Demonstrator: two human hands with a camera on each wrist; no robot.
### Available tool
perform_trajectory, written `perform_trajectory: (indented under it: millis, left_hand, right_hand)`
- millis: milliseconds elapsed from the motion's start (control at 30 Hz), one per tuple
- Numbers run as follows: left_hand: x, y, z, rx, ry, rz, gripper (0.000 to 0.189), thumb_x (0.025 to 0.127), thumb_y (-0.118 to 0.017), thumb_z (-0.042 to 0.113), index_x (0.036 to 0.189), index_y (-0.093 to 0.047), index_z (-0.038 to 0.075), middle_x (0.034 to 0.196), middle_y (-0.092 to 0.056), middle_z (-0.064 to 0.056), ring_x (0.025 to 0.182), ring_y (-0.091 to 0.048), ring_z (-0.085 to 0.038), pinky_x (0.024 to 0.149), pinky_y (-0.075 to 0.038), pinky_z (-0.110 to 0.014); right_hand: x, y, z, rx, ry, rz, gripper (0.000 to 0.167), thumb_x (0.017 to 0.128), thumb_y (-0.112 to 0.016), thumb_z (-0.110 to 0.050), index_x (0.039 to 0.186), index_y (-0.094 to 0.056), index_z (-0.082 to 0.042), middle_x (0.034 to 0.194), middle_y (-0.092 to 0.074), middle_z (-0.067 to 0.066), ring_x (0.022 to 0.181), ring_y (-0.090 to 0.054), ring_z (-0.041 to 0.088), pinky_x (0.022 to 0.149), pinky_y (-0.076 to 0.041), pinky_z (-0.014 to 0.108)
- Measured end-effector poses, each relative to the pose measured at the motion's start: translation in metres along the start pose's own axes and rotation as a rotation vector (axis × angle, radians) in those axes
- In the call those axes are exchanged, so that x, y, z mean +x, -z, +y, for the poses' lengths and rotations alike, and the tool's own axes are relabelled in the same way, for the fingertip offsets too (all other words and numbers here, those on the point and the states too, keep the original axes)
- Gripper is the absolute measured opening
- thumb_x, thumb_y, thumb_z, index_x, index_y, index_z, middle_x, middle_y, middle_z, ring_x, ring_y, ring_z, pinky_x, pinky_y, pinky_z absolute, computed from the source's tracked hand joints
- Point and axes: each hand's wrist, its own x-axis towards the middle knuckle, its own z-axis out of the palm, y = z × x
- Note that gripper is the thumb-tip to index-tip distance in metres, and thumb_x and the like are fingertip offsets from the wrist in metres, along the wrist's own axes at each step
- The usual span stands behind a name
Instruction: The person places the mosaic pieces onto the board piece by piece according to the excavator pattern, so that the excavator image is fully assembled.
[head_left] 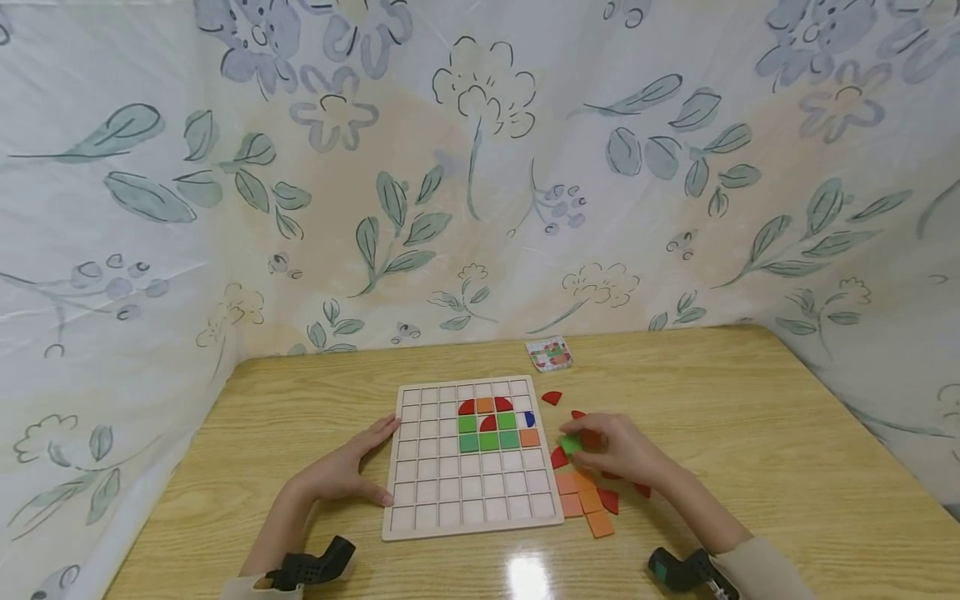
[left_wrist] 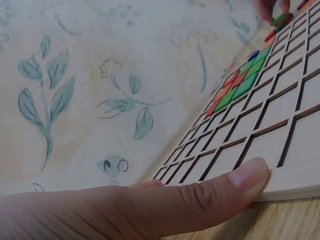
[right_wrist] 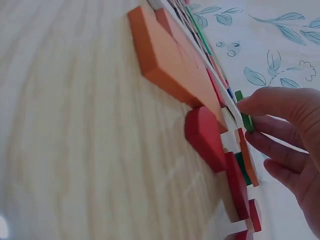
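Note:
A wooden grid board (head_left: 435, 521) lies on the table, with green, orange, red and blue-and-white tiles set in its upper right cells. Spread along the board's left side, my left hand (head_left: 341, 471) touches the edge with fingers and thumb. In the left wrist view, the thumb (left_wrist: 215, 200) presses against the rim. Just right of the board, my right hand (head_left: 618, 450) pinches a green square tile (head_left: 571, 444) between thumb and fingers. The right wrist view shows that green tile (right_wrist: 244, 112) edge-on, above loose red pieces (right_wrist: 205, 140).
Loose orange squares (head_left: 591, 500) and red quarter-circle pieces (head_left: 609, 501) lie beside the board's right edge. One red piece (head_left: 552, 397) sits farther back. A small printed pattern card (head_left: 550, 354) lies near the table's back edge. Behind the table hangs a floral cloth (head_left: 480, 242).

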Motion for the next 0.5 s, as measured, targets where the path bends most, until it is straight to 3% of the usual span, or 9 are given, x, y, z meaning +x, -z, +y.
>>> perform_trajectory:
  millis: [267,500]
  left_hand:
    - [-0.001,0.000,0.002,-0.012,0.008,0.003,0.108,0.064,-0.082,0.034,0.148,-0.019,0.008,0.154,-0.008,-0.016,0.139,-0.004,-0.041,0.106,-0.012,-0.061]
    - [0.000,0.000,0.003,-0.013,0.013,0.001,0.108,0.064,-0.082,0.034,0.148,-0.019,0.008,0.154,-0.008,-0.017,0.139,-0.004,-0.041,0.106,-0.012,-0.062]
  right_hand:
    - [0.007,0.000,-0.007,0.010,0.020,0.008,0.031,0.078,-0.074,-0.016,0.108,-0.068,-0.009,0.102,-0.069,-0.004,0.088,-0.061,0.007,0.082,-0.051,0.031]
    - [0.020,-0.011,-0.019,0.089,-0.021,0.000,0.031,0.080,-0.072,-0.019,0.110,-0.068,-0.012,0.103,-0.068,-0.006,0.098,-0.059,0.013,0.086,-0.049,0.039]
